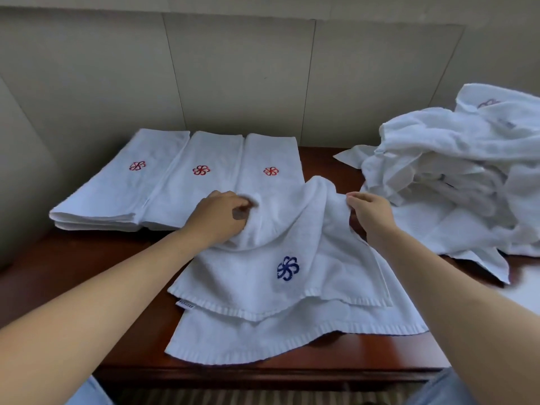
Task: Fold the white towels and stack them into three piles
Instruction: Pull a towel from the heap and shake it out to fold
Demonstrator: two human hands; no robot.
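A white towel with a blue flower emblem (280,290) lies folded over itself at the front of the dark wooden table (96,282). My left hand (222,220) grips its raised fold on the left. My right hand (371,214) pinches the same fold on the right. Behind them, three piles of folded white towels with red emblems lie side by side: the left pile (117,185), the middle pile (198,182) and the right pile (268,162).
A loose heap of unfolded white towels (455,176) covers the table's right side and reaches toward its right edge. A panelled beige wall (233,77) stands right behind the piles. The table's front edge (263,375) is close to my body.
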